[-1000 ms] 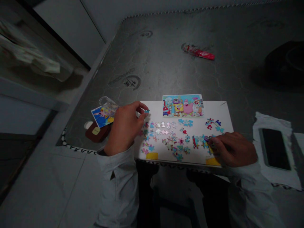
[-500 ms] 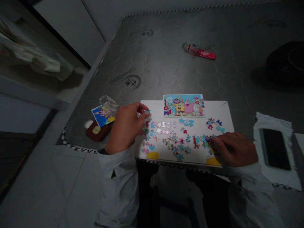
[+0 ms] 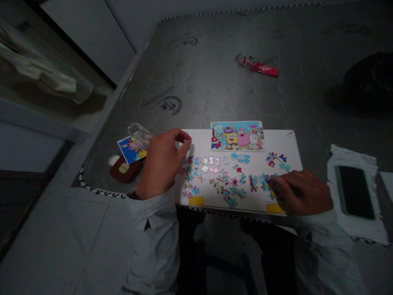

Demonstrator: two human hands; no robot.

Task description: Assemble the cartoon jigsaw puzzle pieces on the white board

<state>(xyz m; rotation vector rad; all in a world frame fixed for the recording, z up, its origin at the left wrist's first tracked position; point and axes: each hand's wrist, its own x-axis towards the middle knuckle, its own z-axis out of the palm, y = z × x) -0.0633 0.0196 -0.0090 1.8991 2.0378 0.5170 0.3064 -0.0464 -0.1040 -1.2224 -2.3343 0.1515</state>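
Observation:
My left hand [image 3: 167, 159] is raised over the left edge of a white board [image 3: 199, 137]. Its thumb and fingertips pinch a jigsaw piece [image 3: 186, 141], of which only a bluish sliver shows. At the lower right of the board, the curled fingers of my right hand [image 3: 302, 191] rest on a joined strip of jigsaw pieces [image 3: 260, 182], partly covering it. Several loose jigsaw pieces [image 3: 219, 184] lie across the left and middle of the board. A printed picture card [image 3: 238, 136] with cartoon figures lies along the far edge.
Left of the board are a brown case [image 3: 124, 171], a blue-yellow card [image 3: 132, 149] and clear plastic packaging [image 3: 139, 132]. A phone [image 3: 356, 192] lies on white cloth [image 3: 336, 157] at right. A red wrapper [image 3: 265, 69] and a dark object [image 3: 370, 82] lie farther back.
My left hand has tipped its fingers slightly up and back, so the pinched jigsaw piece shows less. My right hand stays on the joined strip.

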